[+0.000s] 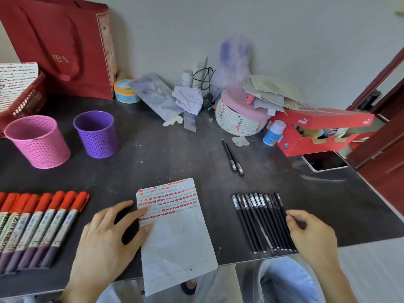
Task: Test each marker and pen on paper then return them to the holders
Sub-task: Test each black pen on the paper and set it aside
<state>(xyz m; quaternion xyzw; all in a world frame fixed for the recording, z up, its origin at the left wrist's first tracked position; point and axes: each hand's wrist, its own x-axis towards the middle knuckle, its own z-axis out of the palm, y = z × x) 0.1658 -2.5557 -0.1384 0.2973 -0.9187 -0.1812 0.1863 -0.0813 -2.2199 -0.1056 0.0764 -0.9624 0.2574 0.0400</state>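
Observation:
A lined paper sheet (175, 228) lies at the front middle of the dark table, its upper part covered with red and black test marks. My left hand (107, 239) presses its left edge with spread fingers. A row of several red-capped markers (37, 226) lies at the left. A row of several black pens (260, 221) lies at the right. My right hand (310, 235) rests at the right end of that row, fingers curled on the outermost pen. Two more black pens (232, 158) lie apart, farther back. A pink holder (37, 141) and a purple holder (96, 134) stand at the back left.
A red shopping bag (59, 44) and red basket (19, 95) stand at the back left. Clutter lines the wall: a woven basket with pink lid (240, 114), a red shoebox (312, 132), a phone (324, 160), a small bottle (273, 132). The table's front edge (240, 262) is close.

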